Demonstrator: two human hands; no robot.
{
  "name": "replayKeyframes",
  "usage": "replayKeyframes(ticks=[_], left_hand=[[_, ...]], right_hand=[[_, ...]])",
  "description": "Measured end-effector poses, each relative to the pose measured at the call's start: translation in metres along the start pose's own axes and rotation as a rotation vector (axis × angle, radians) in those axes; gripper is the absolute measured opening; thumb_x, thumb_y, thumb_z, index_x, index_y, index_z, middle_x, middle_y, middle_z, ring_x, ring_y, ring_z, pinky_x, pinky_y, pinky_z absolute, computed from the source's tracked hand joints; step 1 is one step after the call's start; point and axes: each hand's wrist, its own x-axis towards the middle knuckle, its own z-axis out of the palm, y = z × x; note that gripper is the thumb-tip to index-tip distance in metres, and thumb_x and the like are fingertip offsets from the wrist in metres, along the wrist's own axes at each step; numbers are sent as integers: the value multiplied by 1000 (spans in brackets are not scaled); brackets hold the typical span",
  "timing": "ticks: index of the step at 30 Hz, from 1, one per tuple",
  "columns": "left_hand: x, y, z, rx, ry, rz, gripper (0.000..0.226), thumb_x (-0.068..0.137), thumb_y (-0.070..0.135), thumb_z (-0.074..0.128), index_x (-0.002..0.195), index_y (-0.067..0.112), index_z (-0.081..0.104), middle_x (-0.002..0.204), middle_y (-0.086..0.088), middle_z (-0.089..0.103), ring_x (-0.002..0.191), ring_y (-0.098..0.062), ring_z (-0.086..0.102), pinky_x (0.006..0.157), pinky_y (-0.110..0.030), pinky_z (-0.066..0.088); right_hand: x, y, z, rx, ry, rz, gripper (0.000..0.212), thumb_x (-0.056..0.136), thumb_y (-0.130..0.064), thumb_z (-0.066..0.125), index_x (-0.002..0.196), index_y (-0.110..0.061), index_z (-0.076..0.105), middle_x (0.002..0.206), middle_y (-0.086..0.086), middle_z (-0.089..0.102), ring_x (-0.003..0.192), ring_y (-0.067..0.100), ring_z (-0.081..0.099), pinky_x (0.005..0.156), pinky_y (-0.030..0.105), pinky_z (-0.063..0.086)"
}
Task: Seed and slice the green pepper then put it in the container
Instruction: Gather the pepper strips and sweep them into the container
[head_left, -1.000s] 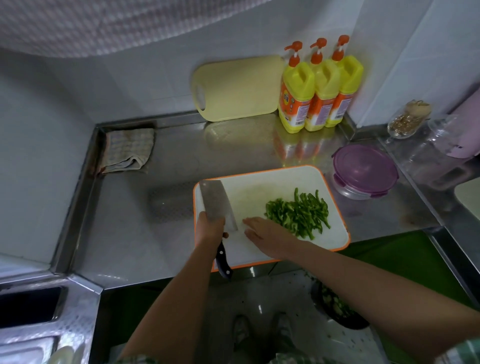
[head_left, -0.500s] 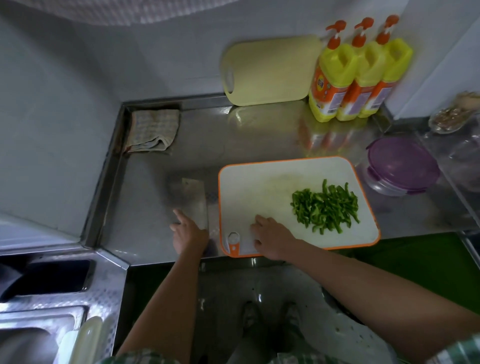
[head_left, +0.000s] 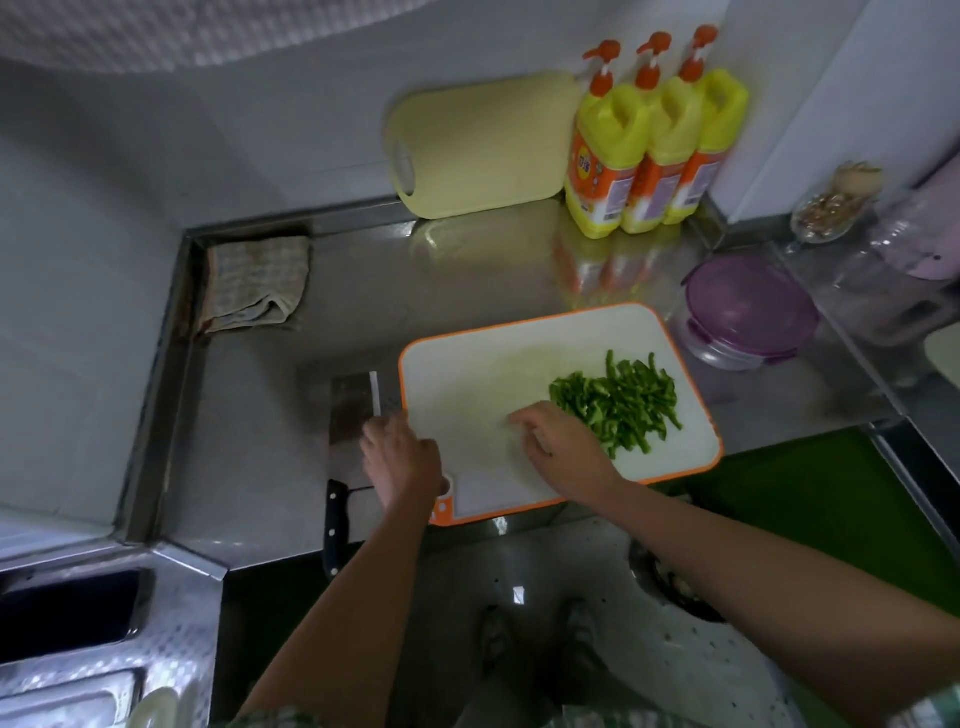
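**A:** What is on the far left?

**B:** A steel sink (head_left: 67, 613) at the lower left corner. Beyond it, one folded checked cloth (head_left: 254, 283) lies in the back corner of the steel worktop (head_left: 249, 426).

**A:** And moving right?

**B:** One cleaver (head_left: 348, 441) lies flat on the worktop, just left of the cutting board, its black handle pointing toward the person. The left hand (head_left: 402, 462) is over the board's near left corner, beside the cleaver – fingers loosely curled, holding nothing.

**A:** How many boards?

**B:** Two. One white cutting board (head_left: 467, 384) with an orange rim lies flat in the middle. One pale yellow board (head_left: 483, 140) leans against the back wall.

**A:** Where is the pepper?

**B:** One heap of green pepper strips (head_left: 623, 405) sits on the right half of the white board – too many to count. The right hand (head_left: 561, 447) rests on the board with fingers spread and bent, touching the heap's near left edge; not closed on anything.

**A:** Further right?

**B:** Three yellow pump bottles (head_left: 654, 140) with orange tops stand in a row against the wall. One round container (head_left: 748, 312) with a purple lid, shut, sits just right of the white board. One glass jar (head_left: 836, 202) stands behind it.
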Motion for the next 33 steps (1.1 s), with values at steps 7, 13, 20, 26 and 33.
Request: replayKeyframes(ticks=[7, 13, 20, 26, 33], left_hand=[[-23, 85, 61, -264, -179, 369, 35, 97, 17, 50, 132, 10, 55, 139, -12, 48, 128, -28, 43, 106, -33, 34], [-23, 120, 103, -297, -285, 348, 50, 104, 29, 34, 151, 12, 29, 160, -10, 18, 148, -22, 13, 118, -32, 12], [-20, 135, 129, -409, -205, 340, 49, 103, 31, 35, 149, 13, 34, 158, -8, 25, 149, -21, 10, 122, -40, 4], [-28, 139, 130, -466, -208, 367, 48, 102, 26, 36, 147, 10, 36, 156, -10, 30, 149, -20, 13, 122, -36, 6], [-36, 129, 120, -499, -184, 367, 56, 95, 36, 28, 143, 10, 43, 150, -9, 40, 143, -21, 28, 118, -30, 20]], right_hand=[[-16, 86, -74, -22, 360, 228, 35, 94, -12, 48, 129, -8, 51, 134, 12, 45, 127, 27, 41, 104, 30, 31], [-11, 143, -74, 94, 201, 433, 55, 101, -28, 43, 150, -13, 25, 160, 9, 12, 146, 24, 14, 118, 42, 17], [-1, 150, -52, 95, 80, 445, 62, 103, -37, 31, 154, -15, 3, 161, 1, -6, 147, 13, -10, 118, 30, -10], [-7, 135, -35, 228, 151, 387, 59, 103, -35, 35, 154, -15, 12, 161, -1, 6, 147, 10, -1, 120, 29, -2], [-11, 113, -18, 259, 141, 310, 59, 101, -35, 36, 151, -7, 20, 157, 9, 19, 146, 18, 12, 119, 26, 7]])
